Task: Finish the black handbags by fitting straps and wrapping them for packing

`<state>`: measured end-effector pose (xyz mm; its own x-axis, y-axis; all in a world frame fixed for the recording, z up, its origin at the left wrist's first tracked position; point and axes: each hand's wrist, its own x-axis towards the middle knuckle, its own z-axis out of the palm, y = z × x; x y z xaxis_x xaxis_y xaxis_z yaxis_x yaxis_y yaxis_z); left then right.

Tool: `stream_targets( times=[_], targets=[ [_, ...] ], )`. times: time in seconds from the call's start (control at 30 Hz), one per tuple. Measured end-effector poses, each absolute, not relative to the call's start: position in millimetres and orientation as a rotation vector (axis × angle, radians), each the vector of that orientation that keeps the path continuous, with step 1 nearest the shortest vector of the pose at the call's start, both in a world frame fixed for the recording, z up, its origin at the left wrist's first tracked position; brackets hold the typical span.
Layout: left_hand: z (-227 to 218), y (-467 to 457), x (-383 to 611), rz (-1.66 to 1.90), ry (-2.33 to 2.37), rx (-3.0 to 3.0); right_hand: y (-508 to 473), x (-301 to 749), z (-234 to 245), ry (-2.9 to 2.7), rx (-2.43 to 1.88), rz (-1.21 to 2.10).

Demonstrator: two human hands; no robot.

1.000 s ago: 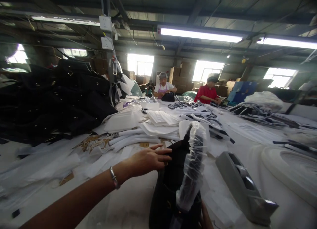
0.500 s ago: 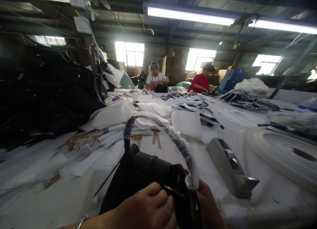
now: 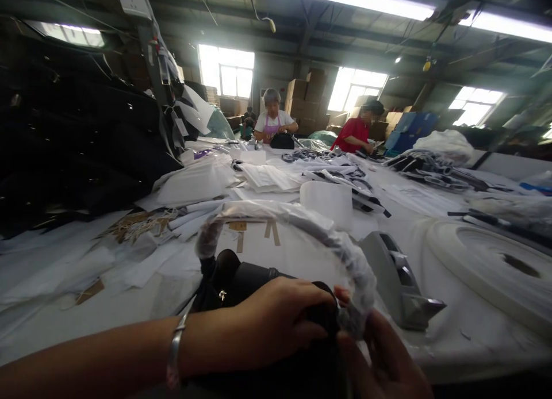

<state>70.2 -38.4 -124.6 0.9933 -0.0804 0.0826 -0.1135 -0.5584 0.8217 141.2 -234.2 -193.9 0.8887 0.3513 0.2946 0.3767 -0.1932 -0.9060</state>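
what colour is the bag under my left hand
The bag is black, seen best in the head view.

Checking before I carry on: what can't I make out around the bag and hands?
All in the head view:
Bag, part of its front: hidden by the left hand and forearm.
Bag's underside: cut off by the bottom edge.
Wrapped handle, its right end: partly covered by the right hand.
Right wrist: cut off by the bottom edge.
Grey dispenser: too blurred to tell whether tape is loaded.

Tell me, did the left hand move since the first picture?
Yes: judged against the tape dispenser, the left hand has moved right and down the picture.
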Motion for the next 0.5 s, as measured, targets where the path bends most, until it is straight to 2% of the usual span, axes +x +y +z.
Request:
stream_targets(
  times=[0.1,0.23,0.37,0.5],
  targets=[
    [-134,-37,85,-0.094,-0.189,2.014,-226,142,-192,-0.468,-1.760,-0.027],
    [-142,-35,94,-0.003,-0.378,2.162,-224,142,-192,-0.353,-1.604,0.037],
    [-145,-39,97,0.037,-0.331,2.340,-223,141,-195,-0.359,-1.541,0.046],
    [-150,-43,98,0.040,-0.298,2.252,-222,142,-198,-0.348,-1.506,0.046]
  ],
)
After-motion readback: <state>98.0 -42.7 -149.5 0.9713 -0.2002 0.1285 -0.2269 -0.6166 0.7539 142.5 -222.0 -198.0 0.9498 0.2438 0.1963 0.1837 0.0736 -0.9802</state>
